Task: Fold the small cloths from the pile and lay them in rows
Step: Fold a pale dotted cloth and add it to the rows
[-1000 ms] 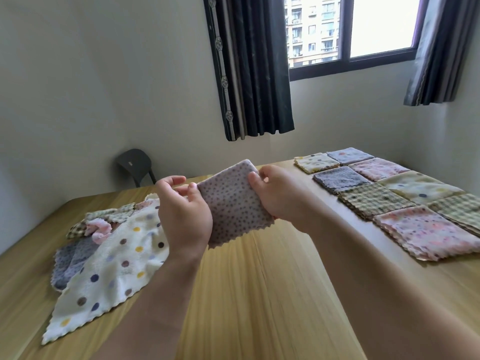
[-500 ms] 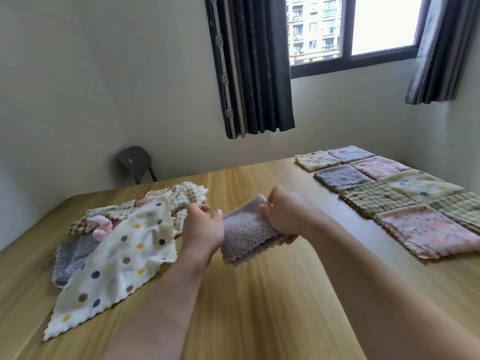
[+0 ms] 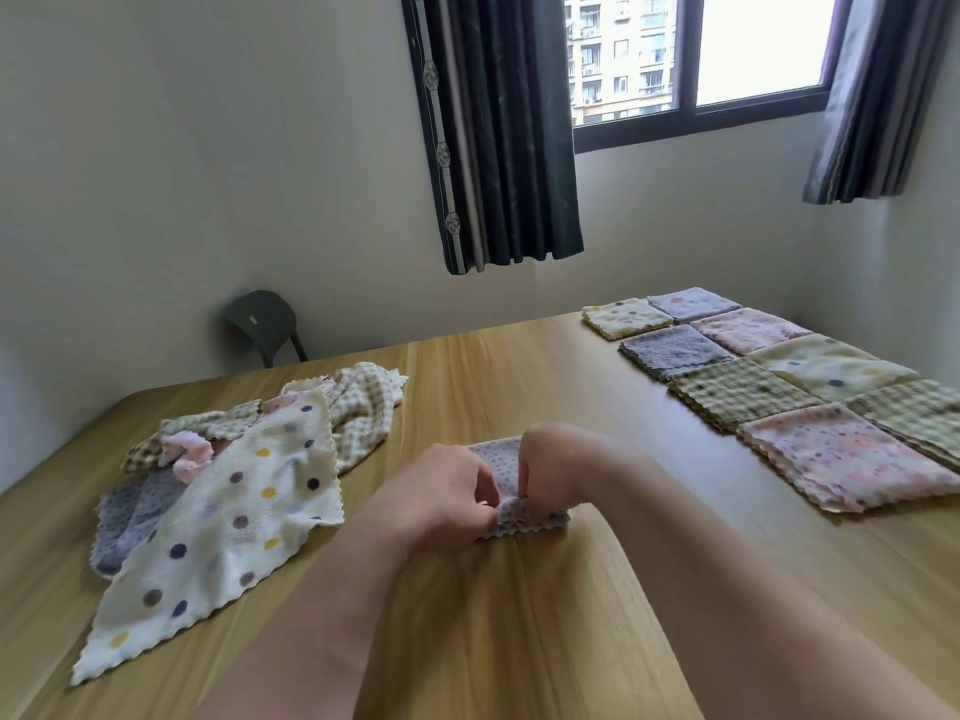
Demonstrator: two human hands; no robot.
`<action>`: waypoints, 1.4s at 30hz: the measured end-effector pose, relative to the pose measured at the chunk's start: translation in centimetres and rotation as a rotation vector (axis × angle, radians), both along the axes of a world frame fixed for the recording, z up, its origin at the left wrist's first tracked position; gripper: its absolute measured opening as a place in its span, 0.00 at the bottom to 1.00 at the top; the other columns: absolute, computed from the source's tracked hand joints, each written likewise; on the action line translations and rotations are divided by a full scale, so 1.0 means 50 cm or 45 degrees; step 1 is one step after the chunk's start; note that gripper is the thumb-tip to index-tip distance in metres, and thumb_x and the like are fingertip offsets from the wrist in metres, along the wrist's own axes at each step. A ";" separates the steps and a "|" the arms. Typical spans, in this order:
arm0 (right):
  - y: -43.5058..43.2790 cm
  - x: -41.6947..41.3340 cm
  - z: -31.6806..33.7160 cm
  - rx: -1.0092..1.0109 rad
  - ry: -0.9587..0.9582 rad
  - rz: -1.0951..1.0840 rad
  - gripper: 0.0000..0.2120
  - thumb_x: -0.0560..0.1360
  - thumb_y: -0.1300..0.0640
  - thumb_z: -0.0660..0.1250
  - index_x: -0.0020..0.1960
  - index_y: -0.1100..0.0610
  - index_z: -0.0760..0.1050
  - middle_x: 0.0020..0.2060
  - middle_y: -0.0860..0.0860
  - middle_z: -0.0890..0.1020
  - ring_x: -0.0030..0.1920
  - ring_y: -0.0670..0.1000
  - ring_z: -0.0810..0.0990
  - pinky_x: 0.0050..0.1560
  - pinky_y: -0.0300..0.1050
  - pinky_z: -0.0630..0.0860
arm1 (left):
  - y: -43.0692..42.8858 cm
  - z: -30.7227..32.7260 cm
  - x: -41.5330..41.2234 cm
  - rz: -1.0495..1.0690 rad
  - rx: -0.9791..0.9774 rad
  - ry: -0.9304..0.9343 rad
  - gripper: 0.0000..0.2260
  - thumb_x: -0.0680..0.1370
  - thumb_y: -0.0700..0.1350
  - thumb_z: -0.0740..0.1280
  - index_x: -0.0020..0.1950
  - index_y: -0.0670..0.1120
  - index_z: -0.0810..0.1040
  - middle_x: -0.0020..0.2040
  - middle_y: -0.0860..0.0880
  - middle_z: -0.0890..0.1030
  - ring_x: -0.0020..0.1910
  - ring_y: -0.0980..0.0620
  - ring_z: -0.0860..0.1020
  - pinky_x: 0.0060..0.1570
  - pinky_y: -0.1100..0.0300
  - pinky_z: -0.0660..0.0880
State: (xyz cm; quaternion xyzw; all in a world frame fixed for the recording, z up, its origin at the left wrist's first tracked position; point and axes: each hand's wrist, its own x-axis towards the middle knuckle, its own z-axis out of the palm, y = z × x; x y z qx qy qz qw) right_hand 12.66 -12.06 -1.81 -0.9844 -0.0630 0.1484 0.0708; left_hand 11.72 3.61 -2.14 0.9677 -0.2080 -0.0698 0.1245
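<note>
— How many are laid out?
— Eight folded cloths (image 3: 737, 392), in two rows of four on the right side of the table (image 3: 493, 387), lying edge to edge. Two are cream with coloured dots, two lilac, two pink with a speckled print, and two olive check. All are square and fluffy, with zigzag-cut edges.
— And the one being worked?
— One lilac cloth (image 3: 503, 459) with small dark dots. It lies on the table in the middle, between the pile and the rows, bunched into a fold. The left hand (image 3: 441, 504) pinches it from the left with curled fingers. The right hand (image 3: 550, 472) pinches it from the right, knuckles up. The two hands nearly meet over the crease.
— What's left to fold?
— One pile (image 3: 156, 501) on the left, well apart from the rows. On top is a cream cloth (image 3: 234, 517) with purple, yellow and brown dots, spread open, one corner pointing at the near edge. Under it I see check pieces, a crumpled pink one and a lilac one. How many in all, I can't tell.
— Any writing?
— Only a small pale label on the back of the one dark chair (image 3: 260, 317) by the wall, and it's too small to read.
— The rest?
— One window (image 3: 727, 54), two dark pleated curtains (image 3: 498, 127), and a pale wood-grain tabletop.
</note>
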 end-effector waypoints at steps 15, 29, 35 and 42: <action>-0.159 0.151 -0.073 0.149 -0.659 -0.532 0.14 0.78 0.65 0.56 0.55 0.59 0.79 0.55 0.58 0.81 0.55 0.60 0.80 0.44 0.47 0.72 | -0.223 -0.088 0.214 -0.059 -0.038 -0.321 0.13 0.85 0.50 0.57 0.65 0.48 0.73 0.64 0.45 0.78 0.61 0.41 0.77 0.58 0.49 0.74; -0.204 0.428 -0.083 -0.127 -0.586 -0.445 0.18 0.81 0.57 0.57 0.69 0.56 0.74 0.68 0.55 0.76 0.66 0.58 0.76 0.51 0.49 0.72 | -0.298 -0.103 0.537 0.054 -0.142 -0.173 0.19 0.84 0.50 0.54 0.72 0.50 0.73 0.73 0.48 0.74 0.70 0.45 0.72 0.68 0.51 0.70; -0.210 0.453 -0.097 -0.228 -0.575 -0.435 0.19 0.81 0.55 0.57 0.70 0.54 0.73 0.69 0.52 0.75 0.69 0.56 0.74 0.57 0.48 0.72 | -0.302 -0.131 0.584 -0.003 -0.138 -0.168 0.22 0.83 0.51 0.52 0.77 0.53 0.68 0.79 0.50 0.67 0.79 0.49 0.62 0.75 0.49 0.62; -0.211 0.449 -0.116 -0.039 -0.706 -0.452 0.28 0.79 0.62 0.52 0.79 0.59 0.61 0.79 0.52 0.63 0.73 0.59 0.70 0.65 0.52 0.70 | -0.305 -0.131 0.535 0.194 -0.166 -0.382 0.25 0.82 0.40 0.52 0.80 0.45 0.60 0.82 0.46 0.57 0.81 0.49 0.56 0.79 0.52 0.51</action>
